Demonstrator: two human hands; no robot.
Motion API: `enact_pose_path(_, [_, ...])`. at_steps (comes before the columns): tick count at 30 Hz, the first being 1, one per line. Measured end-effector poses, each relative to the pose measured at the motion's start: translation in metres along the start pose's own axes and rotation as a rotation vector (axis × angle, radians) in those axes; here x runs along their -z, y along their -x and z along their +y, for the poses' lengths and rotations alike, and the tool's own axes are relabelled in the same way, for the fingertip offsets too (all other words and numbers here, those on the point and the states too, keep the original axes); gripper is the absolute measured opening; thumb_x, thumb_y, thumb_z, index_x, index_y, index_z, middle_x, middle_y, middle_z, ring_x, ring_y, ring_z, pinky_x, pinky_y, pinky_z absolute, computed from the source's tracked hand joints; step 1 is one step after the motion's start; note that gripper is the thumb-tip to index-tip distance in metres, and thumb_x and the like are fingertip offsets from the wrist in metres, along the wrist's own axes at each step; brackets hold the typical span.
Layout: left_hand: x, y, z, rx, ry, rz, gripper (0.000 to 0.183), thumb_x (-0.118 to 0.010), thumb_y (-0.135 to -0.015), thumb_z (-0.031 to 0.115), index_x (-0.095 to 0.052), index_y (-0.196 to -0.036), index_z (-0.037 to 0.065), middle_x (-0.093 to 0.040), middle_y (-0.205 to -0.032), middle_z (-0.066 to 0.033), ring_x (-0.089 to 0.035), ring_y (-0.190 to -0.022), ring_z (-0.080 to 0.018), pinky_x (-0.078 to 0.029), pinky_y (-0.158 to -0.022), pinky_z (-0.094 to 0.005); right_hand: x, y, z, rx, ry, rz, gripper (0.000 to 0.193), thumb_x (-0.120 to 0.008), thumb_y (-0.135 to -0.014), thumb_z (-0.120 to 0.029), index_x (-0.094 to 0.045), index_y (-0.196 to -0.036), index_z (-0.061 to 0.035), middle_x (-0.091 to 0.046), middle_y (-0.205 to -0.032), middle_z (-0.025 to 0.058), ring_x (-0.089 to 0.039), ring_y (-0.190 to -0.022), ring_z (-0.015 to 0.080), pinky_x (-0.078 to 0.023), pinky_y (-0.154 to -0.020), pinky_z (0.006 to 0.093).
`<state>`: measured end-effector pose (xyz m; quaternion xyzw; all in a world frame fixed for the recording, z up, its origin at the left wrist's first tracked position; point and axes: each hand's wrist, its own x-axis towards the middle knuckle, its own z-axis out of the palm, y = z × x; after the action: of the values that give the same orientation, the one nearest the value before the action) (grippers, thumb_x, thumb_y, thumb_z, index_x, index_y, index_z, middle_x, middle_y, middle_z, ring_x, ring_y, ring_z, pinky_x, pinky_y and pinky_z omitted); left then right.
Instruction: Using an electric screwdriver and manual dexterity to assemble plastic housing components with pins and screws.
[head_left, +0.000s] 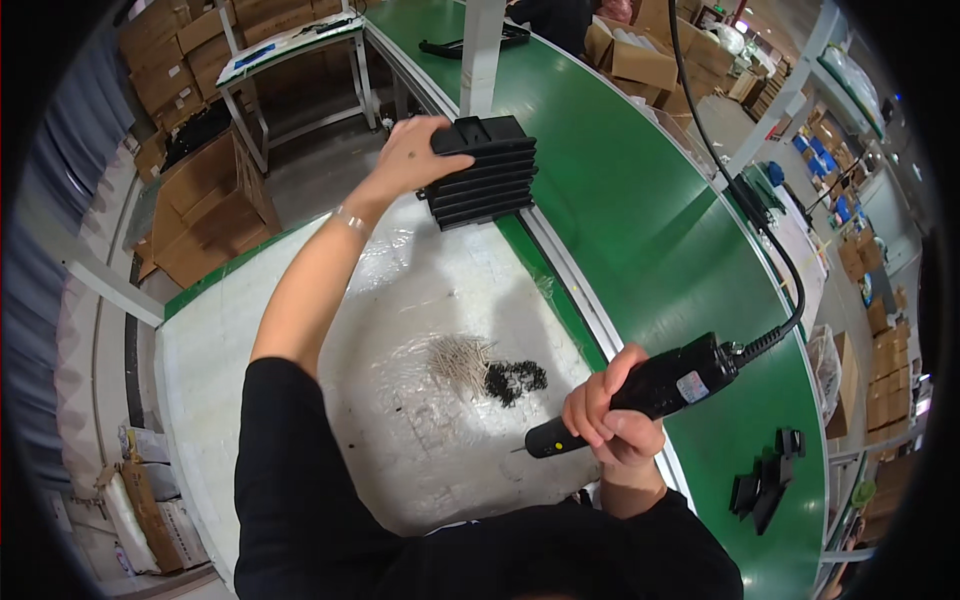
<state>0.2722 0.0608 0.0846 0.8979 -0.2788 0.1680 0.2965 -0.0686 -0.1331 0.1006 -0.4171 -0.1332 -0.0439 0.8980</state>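
Note:
At the far end of the white work surface stands a stack of black plastic parts [485, 180], ribbed at the front. My left hand [412, 158] grips the top part at its left end, thumb along the near side and fingers over the far edge. In my right hand [612, 410] is a black corded electric screwdriver [665, 385], its thin bit aimed left above the surface. Between my arms lie a pile of long thin silvery pins [460, 362] and, touching it, a heap of small black screws [516, 380].
A green conveyor belt [620, 200] with a metal rail [570, 270] runs along the right. Loose black parts [768, 478] lie on it at the near right. The tool's cable [775, 250] hangs from above. Cardboard boxes [205, 205] stand at the left, and a post [481, 60] rises behind the stack.

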Motion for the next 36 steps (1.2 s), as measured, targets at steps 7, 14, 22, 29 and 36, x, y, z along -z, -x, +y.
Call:
enact_pose_path(7, [-0.027, -0.076, -0.029, 0.013, -0.292, -0.325, 0.093, -0.085, -0.052, 0.058, -0.064, -0.119, -0.002, -0.07, -0.104, -0.0228, -0.066, -0.102, -0.0338, -0.051, -0.093, -0.0394, 0.022, 0.006, -0.004, 0.03, 0.014, 0.145, 0.029, -0.059, -0.072, -0.007, -0.041, -0.095, -0.0064, -0.042, -0.052, -0.0002, -0.038, -0.036, 0.01, -0.039, -0.042, 0.0288])
enact_pose_path(14, [0.027, -0.056, 0.0, -0.085, -0.271, -0.103, 0.076, -0.083, -0.06, 0.05, -0.065, -0.113, -0.002, -0.066, -0.112, -0.0234, -0.062, -0.109, -0.0343, -0.048, -0.095, -0.0374, 0.048, 0.013, -0.023, 0.026, 0.003, 0.015, 0.033, -0.06, -0.076, -0.007, -0.041, -0.102, -0.0077, -0.045, -0.056, 0.0007, -0.042, -0.04, 0.0105, -0.04, -0.049, 0.0292])
enact_pose_path(22, [0.058, 0.107, 0.062, 0.016, -0.02, -0.06, 0.082, -0.086, -0.061, 0.041, -0.058, -0.128, 0.004, -0.065, -0.118, -0.0176, -0.062, -0.111, -0.0338, -0.046, -0.101, -0.0383, 0.062, 0.025, -0.017, 0.267, 0.164, 0.117, 0.032, -0.056, -0.079, -0.01, -0.043, -0.108, -0.0077, -0.042, -0.06, 0.002, -0.042, -0.047, 0.0128, -0.042, -0.056, 0.0324])
enact_pose_path(29, [0.045, 0.334, 0.159, 0.042, 0.019, -0.571, 0.081, -0.088, -0.049, 0.025, -0.06, -0.121, 0.003, -0.06, -0.119, -0.0147, -0.054, -0.116, -0.0369, -0.041, -0.101, -0.0475, 0.062, -0.007, 0.014, 0.228, 0.129, 0.111, 0.025, -0.05, -0.082, -0.01, -0.052, -0.107, -0.008, -0.039, -0.064, -0.001, -0.039, -0.055, 0.0103, -0.035, -0.061, 0.0301])
enact_pose_path(36, [0.043, 0.35, 0.192, 0.303, 0.077, -0.391, 0.085, -0.09, -0.051, 0.03, -0.059, -0.125, 0.003, -0.052, -0.131, -0.0164, -0.039, -0.131, -0.0387, -0.036, -0.106, -0.0493, 0.044, -0.053, 0.065, 0.138, 0.058, 0.083, 0.023, -0.053, -0.079, 0.004, -0.048, -0.102, 0.0015, -0.052, -0.071, 0.0073, -0.048, -0.055, 0.0155, -0.046, -0.056, 0.0344])
